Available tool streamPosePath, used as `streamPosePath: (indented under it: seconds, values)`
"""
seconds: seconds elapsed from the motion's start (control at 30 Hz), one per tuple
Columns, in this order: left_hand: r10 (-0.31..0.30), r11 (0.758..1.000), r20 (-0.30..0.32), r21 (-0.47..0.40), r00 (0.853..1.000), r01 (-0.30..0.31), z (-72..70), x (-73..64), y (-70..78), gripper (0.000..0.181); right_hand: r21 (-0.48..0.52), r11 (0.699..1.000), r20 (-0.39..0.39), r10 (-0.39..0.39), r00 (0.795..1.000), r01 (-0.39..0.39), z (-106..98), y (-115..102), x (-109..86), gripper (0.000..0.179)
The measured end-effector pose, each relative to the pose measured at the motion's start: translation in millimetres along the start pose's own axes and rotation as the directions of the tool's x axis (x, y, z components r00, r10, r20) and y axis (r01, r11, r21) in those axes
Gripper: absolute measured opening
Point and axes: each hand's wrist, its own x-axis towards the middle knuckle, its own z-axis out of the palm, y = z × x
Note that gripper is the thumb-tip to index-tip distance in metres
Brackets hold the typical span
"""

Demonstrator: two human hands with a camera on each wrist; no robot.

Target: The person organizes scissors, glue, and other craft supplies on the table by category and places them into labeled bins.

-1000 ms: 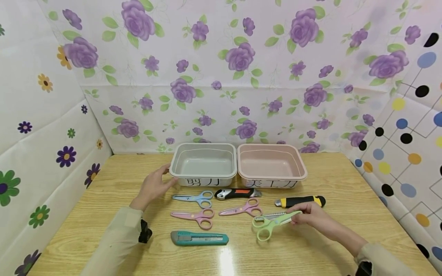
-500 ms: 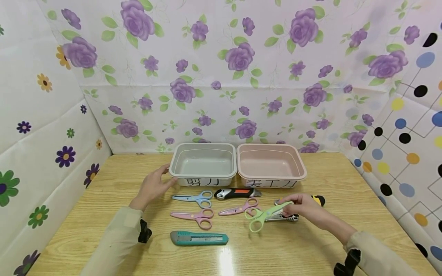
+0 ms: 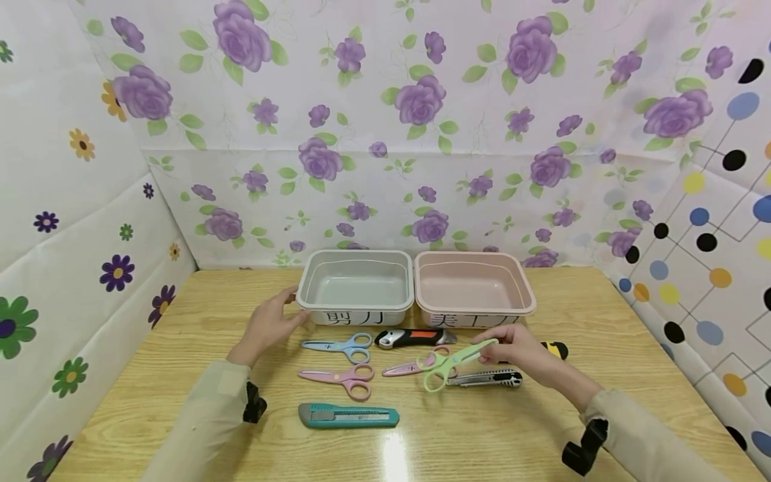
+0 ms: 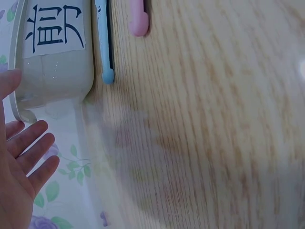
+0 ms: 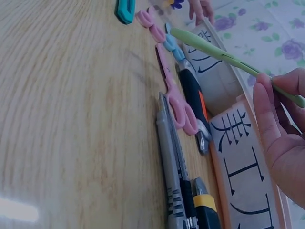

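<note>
Pinched by the blade end between thumb and fingers, light green scissors (image 3: 453, 363) hang from my right hand (image 3: 523, 351) above the table, handles toward the left. In the right wrist view the green scissors (image 5: 217, 53) appear edge-on. Beneath them lie pink scissors (image 3: 409, 368) and a silver utility knife (image 3: 489, 378). My left hand (image 3: 268, 331) rests at the left end of the grey bin (image 3: 355, 310), thumb by its front corner. Its fingers (image 4: 29, 140) look nearly straight in the left wrist view. The pink bin (image 3: 476, 311) stands to the right.
Blue scissors (image 3: 340, 347), another pair of pink scissors (image 3: 338, 379), a black-and-orange utility knife (image 3: 415, 338) and a teal utility knife (image 3: 349, 416) lie on the table (image 3: 289, 455). A yellow-and-black utility knife (image 3: 555, 349) is partly behind my right hand. Patterned cloth walls surround the table.
My right hand has carried the green scissors left and slightly toward the bins, uncovering the silver utility knife. The left hand stays at the grey bin.
</note>
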Motion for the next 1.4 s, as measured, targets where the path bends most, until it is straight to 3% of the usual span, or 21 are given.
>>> streamPosePath:
  seconds: [0.33,0.7,1.1,1.4]
  values:
    - [0.004,1.000,0.005,0.010,1.000,-0.004,1.0,0.0,0.3,0.061,-0.006,0.998,0.004,-0.064,0.998,0.064,6,-10,11.9,0.035]
    - [-0.003,1.000,0.009,0.011,1.000,0.003,1.2,0.0,0.0,0.062,-0.006,0.998,0.001,-0.060,0.998,0.060,11,-18,20.8,0.033]
    - [0.003,1.000,-0.008,0.025,1.000,-0.003,1.9,-0.5,-1.4,0.062,0.073,0.996,-0.014,-0.043,0.999,0.044,15,-34,33.6,0.036]
    - [-0.003,1.000,-0.004,0.016,1.000,0.003,0.9,-0.7,-1.3,0.062,0.086,0.993,-0.025,-0.074,0.997,0.076,17,-43,44.6,0.034]
